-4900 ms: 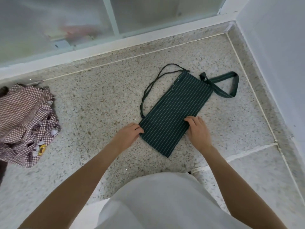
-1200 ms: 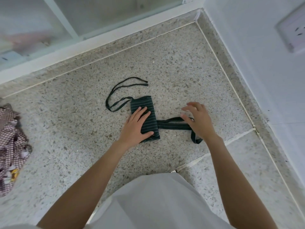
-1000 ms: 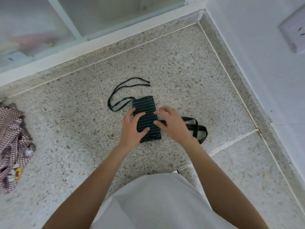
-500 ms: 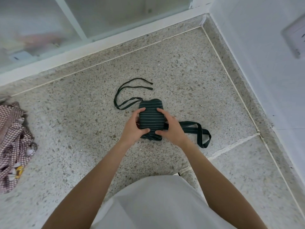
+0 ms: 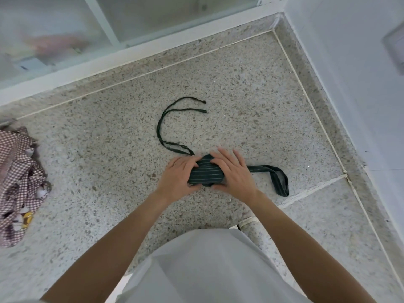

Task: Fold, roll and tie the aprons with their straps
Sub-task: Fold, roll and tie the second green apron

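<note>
While both hands are gripping green apron roll (image 5: pixel 206 174) – left hand (image 5: pixel 178 174) curling, right hand (image 5: pixel 232 171) pressing – keeping roll tight, thin straps (image 5: pixel 168 125) lying free for tying

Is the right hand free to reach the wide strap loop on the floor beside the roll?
Probably yes. The wide strap loop lies bare on the floor just right of the right hand, nothing between them, but that hand would have to release the green apron roll.

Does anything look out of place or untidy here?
Only the checked cloth, crumpled in a heap at the floor's left edge. The green apron is a neat roll between both hands, its straps loose.
</note>
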